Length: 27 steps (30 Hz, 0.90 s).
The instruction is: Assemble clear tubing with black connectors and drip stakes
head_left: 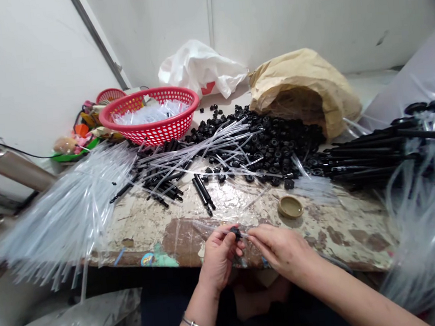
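Note:
Near the table's front edge, my left hand (219, 255) pinches a small black plastic cap (235, 231) between thumb and fingers. Close on its right, my right hand (277, 247) grips a thin clear plastic tube (244, 235), whose end meets the cap. Whether the tube goes into the cap I cannot tell. Just beyond my hands lie two black cylindrical pump parts (204, 192). A heap of black caps (277, 142) spreads over the table's middle, with loose clear tubes (204, 146) across it.
A red basket (153, 131) of clear pieces stands at the back left, beside a white bag (198, 67). A brown paper bag (301, 75) opens toward the caps. Clear tubes (71, 208) overhang the left edge; black pump stems (370, 156) lie right. A small bowl (290, 207) sits near my right hand.

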Tool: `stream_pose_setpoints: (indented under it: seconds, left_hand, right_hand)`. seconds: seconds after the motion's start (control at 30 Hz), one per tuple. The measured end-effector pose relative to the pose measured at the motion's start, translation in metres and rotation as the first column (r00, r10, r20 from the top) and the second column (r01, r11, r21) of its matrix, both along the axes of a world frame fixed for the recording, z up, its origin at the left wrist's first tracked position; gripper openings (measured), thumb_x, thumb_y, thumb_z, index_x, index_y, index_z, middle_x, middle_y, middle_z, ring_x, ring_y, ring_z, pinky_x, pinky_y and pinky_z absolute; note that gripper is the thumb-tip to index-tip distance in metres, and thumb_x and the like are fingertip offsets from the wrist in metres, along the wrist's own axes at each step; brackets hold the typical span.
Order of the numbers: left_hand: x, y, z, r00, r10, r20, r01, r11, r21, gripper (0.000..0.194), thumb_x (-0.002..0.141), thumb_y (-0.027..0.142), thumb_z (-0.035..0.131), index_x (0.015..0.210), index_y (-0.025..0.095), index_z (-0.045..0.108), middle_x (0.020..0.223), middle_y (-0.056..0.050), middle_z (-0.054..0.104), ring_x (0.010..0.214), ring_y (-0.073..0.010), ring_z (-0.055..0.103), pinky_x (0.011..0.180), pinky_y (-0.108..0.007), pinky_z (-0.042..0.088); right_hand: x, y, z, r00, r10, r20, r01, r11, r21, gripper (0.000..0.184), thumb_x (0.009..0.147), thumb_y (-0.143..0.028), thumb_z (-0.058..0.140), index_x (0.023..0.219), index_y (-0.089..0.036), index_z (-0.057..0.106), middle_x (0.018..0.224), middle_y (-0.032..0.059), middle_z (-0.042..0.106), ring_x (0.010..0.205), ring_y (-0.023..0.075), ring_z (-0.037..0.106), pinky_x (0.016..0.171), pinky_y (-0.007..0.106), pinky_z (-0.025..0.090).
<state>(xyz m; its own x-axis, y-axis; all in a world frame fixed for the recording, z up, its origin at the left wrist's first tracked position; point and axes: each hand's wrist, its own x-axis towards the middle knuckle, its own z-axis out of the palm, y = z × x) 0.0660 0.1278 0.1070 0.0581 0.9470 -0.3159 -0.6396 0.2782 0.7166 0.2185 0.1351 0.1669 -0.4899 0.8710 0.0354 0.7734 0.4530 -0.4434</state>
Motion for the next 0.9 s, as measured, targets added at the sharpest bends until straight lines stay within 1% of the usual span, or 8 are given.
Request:
stream_pose_setpoints:
  seconds: [0.17, 0.33, 0.63, 0.9]
  left_hand:
    - [-0.0007, 0.0, -0.0011, 1.0, 0.006, 0.009, -0.006, 1.0, 0.003, 0.026, 0.062, 0.026, 0.073, 0.083, 0.012, 0.067, 0.064, -0.001, 0.061, 0.05, -0.0081, 0.056, 0.041, -0.016, 0.041]
    - [-0.0005, -0.0005, -0.0009, 1.0, 0.028, 0.013, -0.028, 1.0, 0.004, 0.024, 0.063, 0.028, 0.072, 0.081, 0.012, 0.067, 0.067, 0.0, 0.061, 0.05, -0.0075, 0.056, 0.04, -0.015, 0.041]
    - [-0.0002, -0.0014, -0.001, 1.0, 0.023, -0.013, -0.023, 1.0, -0.007, 0.028, 0.061, 0.028, 0.073, 0.083, 0.012, 0.067, 0.065, -0.001, 0.061, 0.05, -0.009, 0.056, 0.041, -0.017, 0.041]
    - [-0.0022, -0.0012, -0.0003, 0.999, -0.023, -0.032, 0.023, 1.0, 0.0, 0.029, 0.061, 0.03, 0.074, 0.083, 0.012, 0.066, 0.061, 0.0, 0.059, 0.046, -0.0072, 0.053, 0.038, -0.016, 0.037]
  right_hand:
    - [0.0003, 0.0007, -0.0014, 1.0, 0.007, -0.027, -0.008, 0.999, -0.042, 0.025, 0.088, -0.024, 0.037, 0.087, -0.022, 0.062, 0.079, 0.003, 0.064, 0.074, 0.0154, 0.058, 0.062, 0.024, 0.039]
    - [0.0003, 0.0013, -0.0016, 0.996, -0.005, -0.092, -0.003, 0.996, -0.091, 0.025, 0.088, -0.024, 0.038, 0.086, -0.022, 0.063, 0.078, 0.0029, 0.064, 0.073, 0.0143, 0.059, 0.066, 0.023, 0.04]
    - [0.0024, 0.0011, -0.0033, 0.995, 0.004, -0.102, -0.012, 0.997, -0.078, 0.024, 0.087, -0.025, 0.039, 0.082, -0.022, 0.062, 0.075, 0.003, 0.064, 0.071, 0.0137, 0.059, 0.065, 0.023, 0.04]
    - [0.0002, -0.0004, -0.0051, 0.996, 0.017, -0.092, -0.025, 0.996, -0.085, 0.027, 0.088, -0.026, 0.037, 0.076, -0.02, 0.061, 0.072, 0.0031, 0.062, 0.068, 0.0132, 0.057, 0.063, 0.022, 0.041]
